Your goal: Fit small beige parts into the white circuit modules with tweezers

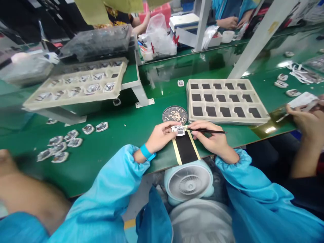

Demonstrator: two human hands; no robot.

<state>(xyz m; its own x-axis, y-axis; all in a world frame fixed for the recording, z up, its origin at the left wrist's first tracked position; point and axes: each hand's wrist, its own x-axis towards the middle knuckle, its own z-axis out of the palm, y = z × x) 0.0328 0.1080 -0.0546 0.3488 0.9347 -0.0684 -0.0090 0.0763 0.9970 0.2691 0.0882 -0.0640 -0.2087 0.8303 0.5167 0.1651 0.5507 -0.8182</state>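
Observation:
My left hand [162, 136] pinches a small white part with a grey middle [178, 130] by its left side. Black tweezers [206, 130] are gripped in my right hand [211, 138], their tips at the part's right edge. Beneath both hands lies a black mat strip [187, 148] with yellow tape along its sides. Just beyond the part, a round dark dish [165, 116] holds many tiny beige pieces [177, 115]. The exact contact of the tweezer tips is too small to make out.
A compartment tray [258, 116] with black pads stands right of the dish. On the left, a raised stand carries a tray [83, 100] of white parts; several loose parts [59, 147] lie below. A co-worker's hands [308, 114] are at far right. A fan [189, 182] sits below the table edge.

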